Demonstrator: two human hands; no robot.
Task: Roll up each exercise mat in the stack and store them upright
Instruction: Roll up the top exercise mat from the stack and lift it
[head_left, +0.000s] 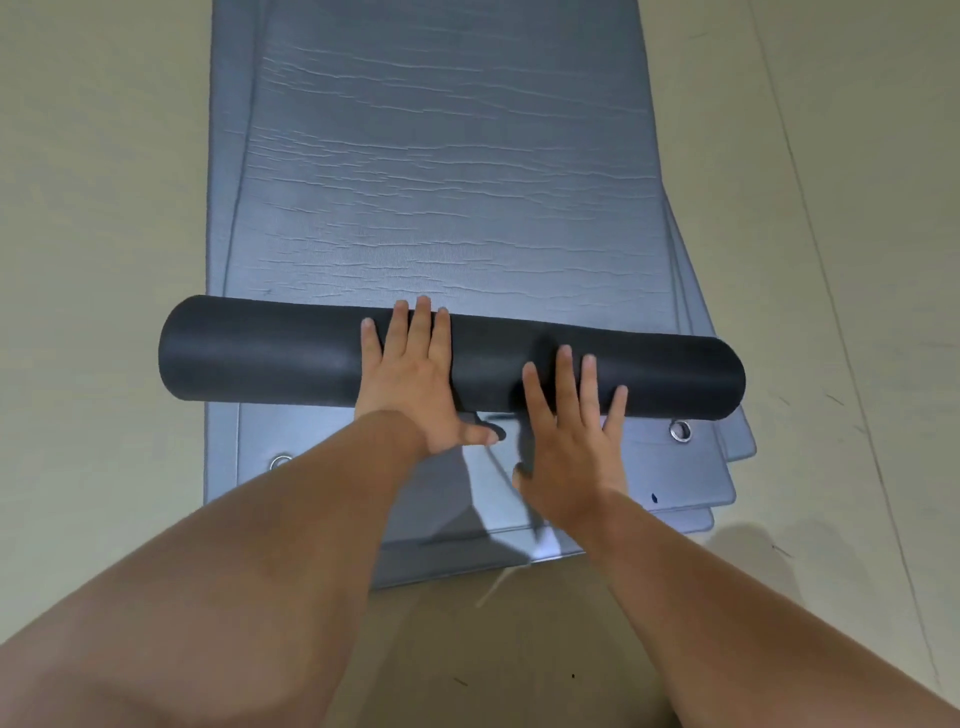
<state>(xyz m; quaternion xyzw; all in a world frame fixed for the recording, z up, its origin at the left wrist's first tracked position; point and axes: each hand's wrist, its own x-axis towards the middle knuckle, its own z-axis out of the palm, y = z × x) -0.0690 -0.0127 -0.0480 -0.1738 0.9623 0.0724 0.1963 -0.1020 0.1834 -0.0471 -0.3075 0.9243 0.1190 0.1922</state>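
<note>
- So both hands are just flat on the thing, nothing grabbed. The left hand (410, 384) lies on the roll (260, 356) near its middle, fingers straight and close together. Its fingertips reach the roll's far edge and the thumb sticks out sideways just below the roll's near side.
- The right hand (571, 436) is just beside it on the roll's right half. Its fingers are straight and spread wide against the roll's near face, and the palm hangs off the near side.
- Neither hand curls round anything; it's open palms and flat fingers pressing on the roll.
- The roll is dark, almost black on the outside. It lies crosswise and a bit slanted, with its right end closer to the person.
- Its left end pokes out past the stack (717, 467) and over the floor (104, 208).
- Beyond the roll, the unrolled rest of the top mat (441, 182) runs away flat, grey-blue with thin wrinkle lines all over it.
- On the roll's near side the stack lies flat. Its corners are fanned out below the roll's right end, so several edges show.
- The right eyelet (680, 431) sits just below the roll's right end. The left eyelet (281, 461) is below the roll's left half, partly hidden by the forearm.
- The floor is pale beige around both ends of the roll.
</note>
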